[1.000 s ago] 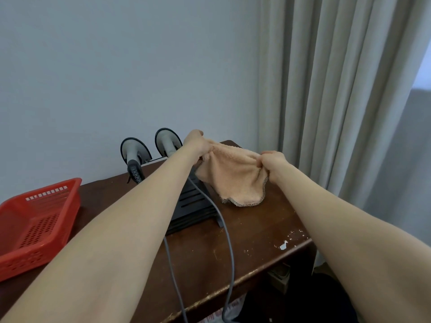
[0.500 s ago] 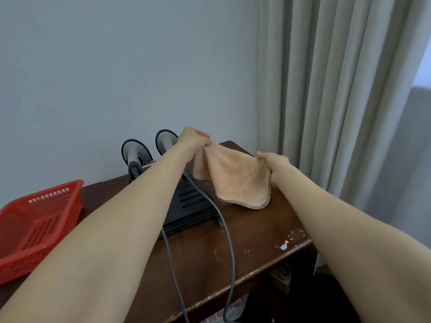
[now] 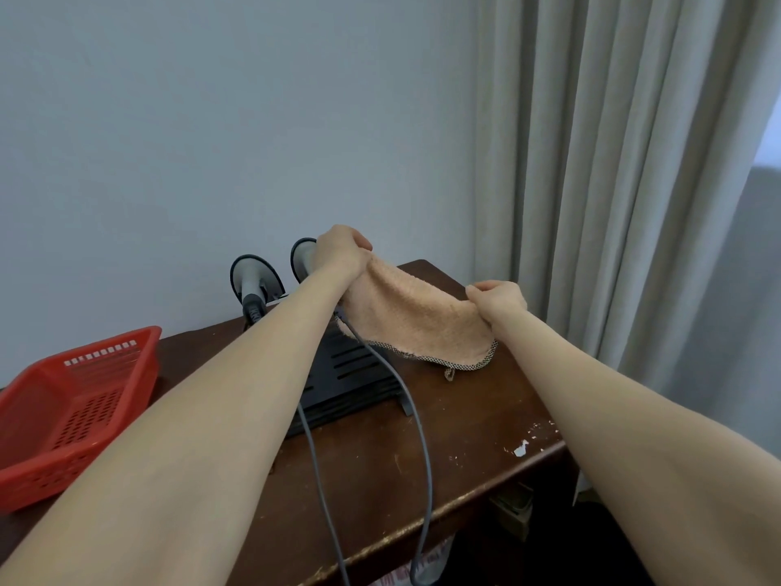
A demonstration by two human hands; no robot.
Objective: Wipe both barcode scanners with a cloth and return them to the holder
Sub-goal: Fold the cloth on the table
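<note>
An orange cloth [image 3: 416,319] with a checked hem hangs spread between my two hands above the table. My left hand [image 3: 340,251] grips its left top corner, and my right hand [image 3: 498,300] pinches its right top corner. Two grey barcode scanners stand upright in a black slotted holder [image 3: 350,374]: the left scanner [image 3: 253,283] is in full view, the right scanner [image 3: 302,255] is partly hidden behind my left hand. Their grey cables [image 3: 418,437] run forward over the table's front edge.
A red plastic basket [image 3: 72,410] sits at the table's left. The dark wooden table [image 3: 486,425] has chipped paint near its front right corner. A grey wall is behind, and grey curtains [image 3: 613,162] hang at the right.
My hands lifted the cloth and drew apart, stretching it wider between them. My left hand rose in front of the right scanner.
</note>
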